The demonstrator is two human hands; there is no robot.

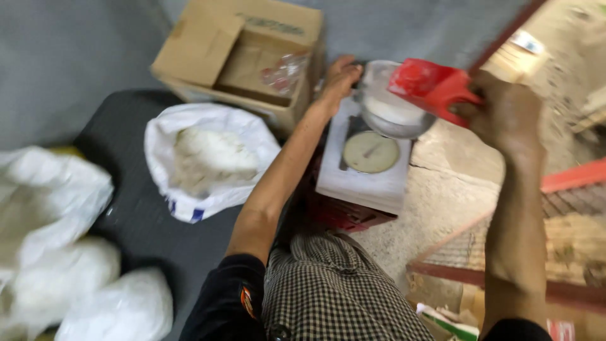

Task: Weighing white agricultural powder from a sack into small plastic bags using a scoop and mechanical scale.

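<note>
My right hand (pixel 505 110) grips the handle of a red plastic scoop (pixel 426 85), held tilted over a metal bowl (pixel 391 104) with white powder in it. The bowl sits on top of a white dial scale (pixel 366 170), whose round face looks up at me. My left hand (pixel 341 79) rests on the bowl's left rim, fingers curled against it. The scale stands on a red crate (pixel 341 215) in front of my knees.
An open white sack of pale flour-like powder (pixel 205 158) lies to the left on a dark mat. Behind it is an open cardboard box (pixel 246 53). Several white bags (pixel 69 252) are piled at the far left. Red wooden framing (pixel 568 183) runs along the right.
</note>
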